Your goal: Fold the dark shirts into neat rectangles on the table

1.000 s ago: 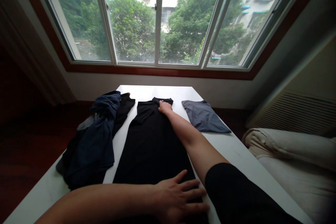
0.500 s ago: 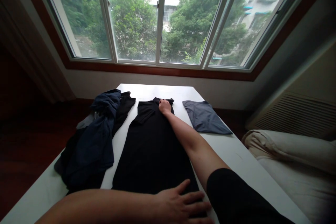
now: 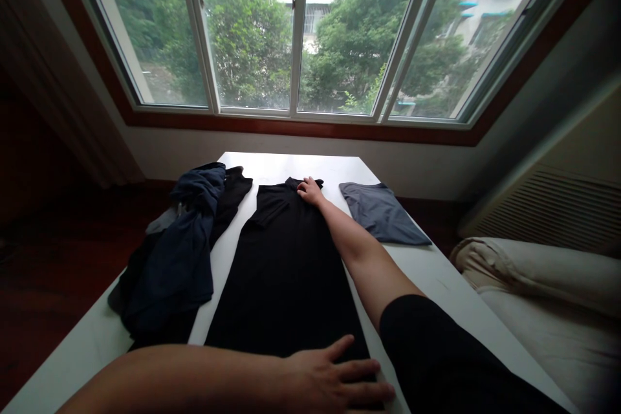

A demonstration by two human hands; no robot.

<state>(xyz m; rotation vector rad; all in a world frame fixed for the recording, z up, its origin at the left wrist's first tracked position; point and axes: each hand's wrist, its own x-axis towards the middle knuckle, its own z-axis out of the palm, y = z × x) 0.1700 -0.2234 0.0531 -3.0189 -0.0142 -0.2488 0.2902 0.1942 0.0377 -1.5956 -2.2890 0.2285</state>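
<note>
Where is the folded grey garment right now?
In the head view, the folded grey garment lies on the far right of the white table, just right of the black garment and the right hand at its far end.

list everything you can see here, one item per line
table: 1, white, centre, running out toward the window
black garment: 1, black, laid flat lengthwise down the middle of the table
clothes pile: 1 heap, dark blue and black, left side of the table
folded garment: 1, grey, far right of the table
window: 1, white frames, far wall, trees outside
bedding: 1, cream, right of the table
vent panel: 1, beige, right wall
left hand: 1, flat on the garment's near end
right hand: 1, on the garment's far end, fingers spread
</note>
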